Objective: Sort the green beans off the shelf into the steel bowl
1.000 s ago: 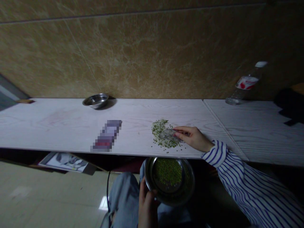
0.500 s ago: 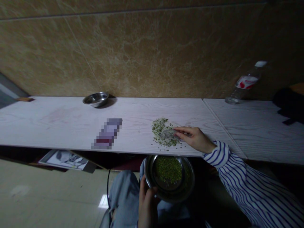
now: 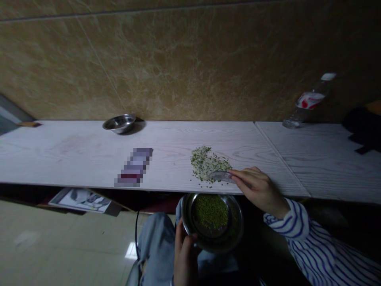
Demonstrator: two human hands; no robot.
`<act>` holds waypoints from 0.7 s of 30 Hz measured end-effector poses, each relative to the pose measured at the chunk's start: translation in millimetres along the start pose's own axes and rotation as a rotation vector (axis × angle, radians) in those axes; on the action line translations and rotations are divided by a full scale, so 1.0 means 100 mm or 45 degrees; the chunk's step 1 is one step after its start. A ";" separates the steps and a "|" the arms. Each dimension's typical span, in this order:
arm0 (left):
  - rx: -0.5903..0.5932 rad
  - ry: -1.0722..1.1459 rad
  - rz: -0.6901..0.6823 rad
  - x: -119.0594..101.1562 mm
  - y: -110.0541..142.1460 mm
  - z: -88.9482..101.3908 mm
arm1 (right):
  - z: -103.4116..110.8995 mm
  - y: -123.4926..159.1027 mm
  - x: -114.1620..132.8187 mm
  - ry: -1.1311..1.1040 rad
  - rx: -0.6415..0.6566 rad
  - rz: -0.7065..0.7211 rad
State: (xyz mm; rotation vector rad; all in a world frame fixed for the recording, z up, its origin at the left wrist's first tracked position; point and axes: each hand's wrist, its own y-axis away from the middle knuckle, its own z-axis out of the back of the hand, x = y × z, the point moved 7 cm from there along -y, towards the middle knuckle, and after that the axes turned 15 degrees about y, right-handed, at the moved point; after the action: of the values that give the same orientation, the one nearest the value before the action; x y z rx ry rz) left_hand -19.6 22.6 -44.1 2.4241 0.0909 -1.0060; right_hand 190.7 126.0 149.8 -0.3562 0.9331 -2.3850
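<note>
My right hand (image 3: 257,188) is closed, pinching one end of a thin, greyish, leaf-shaped piece (image 3: 220,176); its exact kind I cannot make out. That piece lies low over the near right part of a spread of green beans mixed with white grains (image 3: 205,161) on the white tabletop (image 3: 169,167). Below the table edge, at my lap, a steel bowl (image 3: 238,234) with many green beans (image 3: 210,212) inside is tilted slightly. My left hand (image 3: 186,254) grips its left rim, thumb on top and fingers along the outside.
A small steel bowl (image 3: 119,124) stands by the wall at left. A blurred-out flat purple item (image 3: 135,167) lies in front of it. At right are a tilted-looking clear bottle (image 3: 309,101) and a dark object (image 3: 366,129). An open drawer (image 3: 86,200) sits under the table.
My right hand has moved right and toward me, drawing the greyish piece toward the near edge of the grains. My left hand and the bowl stay nearly still.
</note>
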 end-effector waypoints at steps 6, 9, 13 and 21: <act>-0.082 0.102 0.065 0.00 0.02 -0.03 | -0.05 -0.03 0.07 0.009 0.033 0.040; -0.090 0.120 0.078 0.00 0.03 -0.04 | -0.04 -0.02 0.09 -0.010 0.047 0.049; -0.103 0.125 0.083 -0.01 0.04 -0.03 | 0.02 0.02 0.09 -0.028 0.056 0.037; -0.073 0.106 0.063 -0.05 0.06 -0.04 | 0.02 0.06 0.10 -0.041 0.080 0.023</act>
State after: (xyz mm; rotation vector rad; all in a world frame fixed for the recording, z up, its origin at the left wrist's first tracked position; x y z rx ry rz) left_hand -19.3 20.1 -35.8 2.4038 0.0868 -0.8690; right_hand 186.0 116.0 147.6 -0.3594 0.8410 -2.3795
